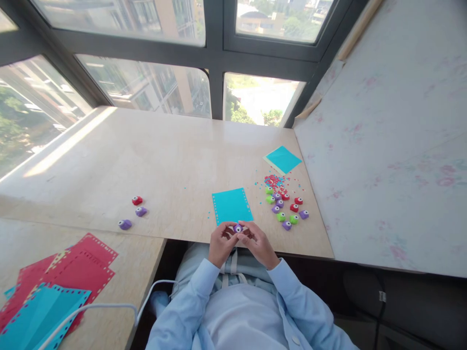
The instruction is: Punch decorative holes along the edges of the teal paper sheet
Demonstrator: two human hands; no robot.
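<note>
We pinch purple punch (238, 228) between left hand (221, 243) and right hand (258, 243) fingers | teal sheet (232, 205) just beyond fingertips

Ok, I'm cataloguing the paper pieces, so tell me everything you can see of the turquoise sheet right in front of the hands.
The turquoise paper sheet is a flat, thin rectangle lying on the pale stone-look tabletop, slightly skewed. Small punched holes run along its left, top and right edges. Its near edge meets the small purple punch held between the left hand and right hand. A few turquoise specks lie beside it.
</note>
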